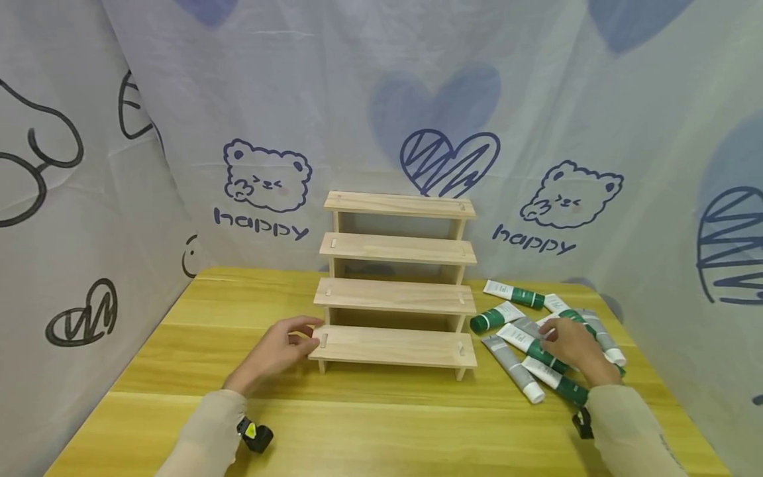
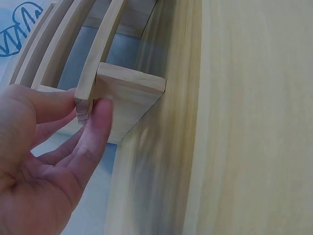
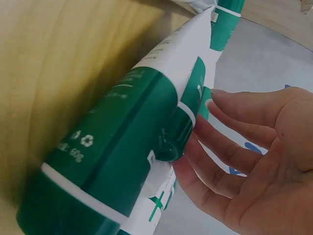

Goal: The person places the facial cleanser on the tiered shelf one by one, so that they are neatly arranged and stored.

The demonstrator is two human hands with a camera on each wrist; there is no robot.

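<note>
A four-tier light-wood step rack [image 1: 393, 346] stands mid-table. My left hand [image 1: 279, 351] pinches the left end of its lowest shelf; the left wrist view shows the thumb and fingers on either face of the shelf board [image 2: 100, 54]. My right hand [image 1: 572, 346] is over a loose pile of squeeze tubes at the rack's right. In the right wrist view its fingers [image 3: 215, 178] are relaxed and bent beside a green-and-white tube [image 3: 183, 122], with no grip visible. A larger green-and-white tube [image 3: 112, 132] lies nearer that camera.
Several tubes lie in the pile, including a grey one with a white cap [image 1: 514, 368] and a green-capped one [image 1: 496, 318] close to the rack. The yellow wood-grain table [image 1: 369, 430] meets a white printed cloth [image 1: 357, 119] at the back and sides.
</note>
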